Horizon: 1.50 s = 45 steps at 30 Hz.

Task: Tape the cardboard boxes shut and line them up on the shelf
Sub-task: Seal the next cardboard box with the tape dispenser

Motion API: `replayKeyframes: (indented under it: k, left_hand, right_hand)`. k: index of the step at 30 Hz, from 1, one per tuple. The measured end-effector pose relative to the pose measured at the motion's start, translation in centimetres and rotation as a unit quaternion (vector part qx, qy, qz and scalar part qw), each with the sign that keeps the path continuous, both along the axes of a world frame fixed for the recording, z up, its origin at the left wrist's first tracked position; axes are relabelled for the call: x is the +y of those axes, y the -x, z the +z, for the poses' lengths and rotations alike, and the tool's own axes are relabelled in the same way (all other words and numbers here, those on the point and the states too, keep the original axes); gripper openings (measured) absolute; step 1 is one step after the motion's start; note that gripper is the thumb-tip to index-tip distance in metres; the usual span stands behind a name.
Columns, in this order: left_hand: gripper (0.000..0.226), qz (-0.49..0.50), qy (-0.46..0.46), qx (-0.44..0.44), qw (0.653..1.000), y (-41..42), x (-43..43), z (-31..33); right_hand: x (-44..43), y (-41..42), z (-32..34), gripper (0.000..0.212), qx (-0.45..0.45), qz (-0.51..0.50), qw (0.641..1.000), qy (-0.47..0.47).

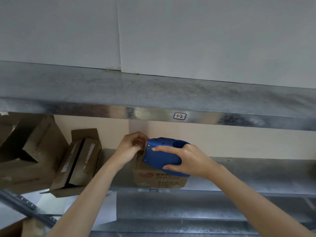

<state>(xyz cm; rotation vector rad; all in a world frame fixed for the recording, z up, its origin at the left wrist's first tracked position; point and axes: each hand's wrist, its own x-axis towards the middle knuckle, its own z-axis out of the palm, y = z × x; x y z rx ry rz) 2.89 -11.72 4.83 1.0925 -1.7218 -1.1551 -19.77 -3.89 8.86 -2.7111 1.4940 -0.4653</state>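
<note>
A small cardboard box (pixel 159 179) with red print stands on the metal shelf (pixel 256 175), near its front edge. My right hand (pixel 186 159) grips a blue tape dispenser (pixel 160 154) held over the top of the box. My left hand (pixel 131 147) is at the dispenser's left end with its fingers curled, pinching the tape end, which is barely visible. The top of the box is hidden behind the dispenser and my hands.
To the left on the same shelf lie an open box (pixel 80 161) with its flaps apart and a larger open box (pixel 25 147). An upper shelf (pixel 153 93) with a label (pixel 179 116) hangs overhead. White paper (pixel 102 211) lies below.
</note>
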Motion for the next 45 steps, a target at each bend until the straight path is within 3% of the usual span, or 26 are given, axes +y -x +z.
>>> replayKeyframes:
  k: [10,17,23,26,29,32,36,45]
  left_hand:
    - [0.017,0.046,0.021,-0.004,0.999,-0.5,0.5,1.4]
    - [0.012,0.148,-0.021,0.016,0.989,-6.6,-0.6,1.3]
    - [0.029,0.163,-0.043,0.037,0.985,-7.8,-0.5,0.3]
    - [0.026,0.179,-0.045,0.055,0.981,-8.5,-0.6,0.2]
    - [0.024,0.152,-0.046,0.049,0.986,-8.0,-0.4,0.7]
    - [0.029,0.124,-0.038,0.028,0.991,-6.9,-0.2,0.8]
    - [0.036,0.124,-0.028,0.017,0.992,-5.9,-0.1,0.4]
    - [0.029,0.137,-0.062,0.005,0.989,-5.4,-0.2,-1.0]
  right_hand:
    - [-1.1,1.1,1.8,0.06,0.01,0.03,0.997,-0.066]
    - [-0.4,3.9,2.1,0.06,0.008,0.003,0.997,-0.077]
    - [0.0,4.2,2.0,0.061,0.015,-0.001,0.996,-0.089]
    - [0.3,4.7,1.7,0.058,0.033,-0.014,0.995,-0.095]
    - [0.1,5.0,1.2,0.059,0.033,-0.041,0.995,-0.088]
    - [-0.3,5.3,0.2,0.064,0.012,-0.067,0.987,-0.148]
    - [-0.6,5.4,-1.1,0.075,0.017,-0.071,0.976,-0.204]
    - [-0.5,5.6,-2.8,0.076,-0.037,-0.076,0.963,-0.255]
